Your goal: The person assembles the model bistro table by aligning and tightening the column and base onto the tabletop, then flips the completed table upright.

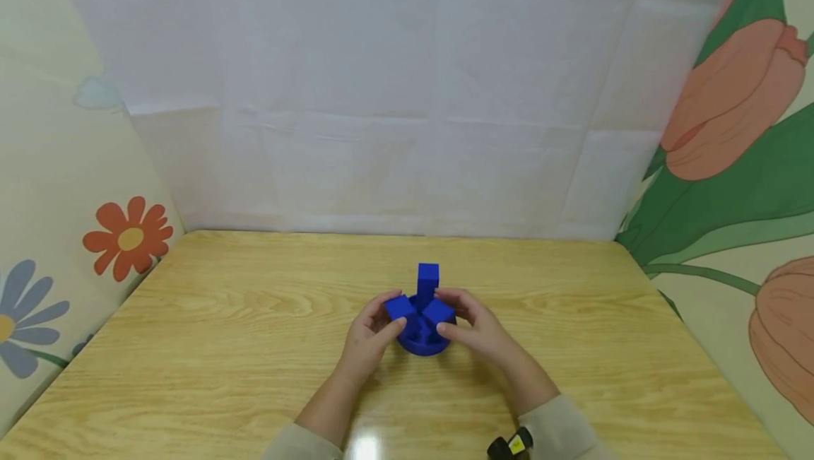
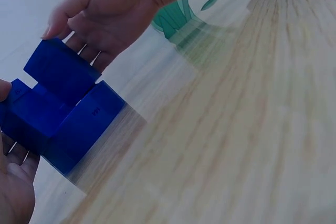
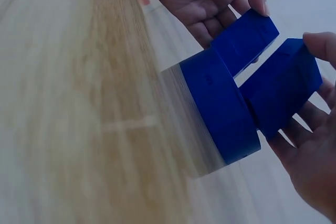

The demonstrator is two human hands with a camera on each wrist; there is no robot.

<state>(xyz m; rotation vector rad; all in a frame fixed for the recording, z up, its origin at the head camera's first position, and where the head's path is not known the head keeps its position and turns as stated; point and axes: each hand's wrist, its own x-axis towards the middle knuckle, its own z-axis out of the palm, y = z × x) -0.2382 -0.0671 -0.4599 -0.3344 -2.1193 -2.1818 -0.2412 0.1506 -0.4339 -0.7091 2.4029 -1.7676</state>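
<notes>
A round blue base (image 1: pixel 425 350) with a raised rim rests on the wooden table. Three blue square-ended blocks rise from it: a left block (image 1: pixel 399 307), a right block (image 1: pixel 439 311) and a back block (image 1: pixel 429 276) that stands highest. My left hand (image 1: pixel 365 338) pinches the left block between thumb and fingers. On the other side, my right hand (image 1: pixel 481 331) holds the right block the same way. Both held blocks lean outward. In the right wrist view the base wall (image 3: pixel 218 108) sits low against the tabletop. How the blocks join the base inside is hard to make out.
The wood-grain table (image 1: pixel 222 347) spreads around the hands. A white cloth (image 1: pixel 407 92) hangs behind it, with flower-printed panels (image 1: pixel 130 237) at both sides. A black device with a yellow mark (image 1: pixel 510 444) is at the right wrist.
</notes>
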